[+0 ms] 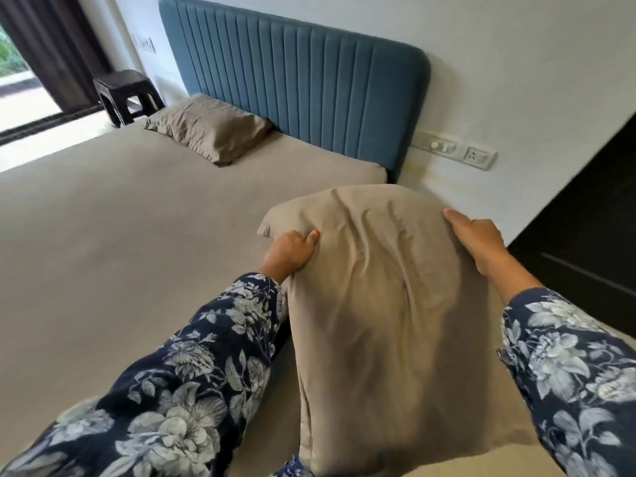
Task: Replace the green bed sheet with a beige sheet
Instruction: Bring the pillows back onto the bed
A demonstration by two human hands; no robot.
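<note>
The beige sheet [113, 215] covers the whole mattress, lying flat and nearly free of creases, and its far right corner is wrapped over the mattress edge just beside the blue padded headboard [296, 74]. A wide bare stretch of sheet runs from the left edge to the middle of the bed. One beige pillow [210, 127] lies flat at the head of the bed, touching the headboard. A second beige pillow [382, 304] is held upright over the near right part of the bed, its cover wrinkled. The left hand [292, 251] grips its left edge, fingers curled into the cloth. The right hand [476, 239] grips its upper right edge with the thumb on the near face. A dark stool [125, 94] stands beyond the far corner.
</note>
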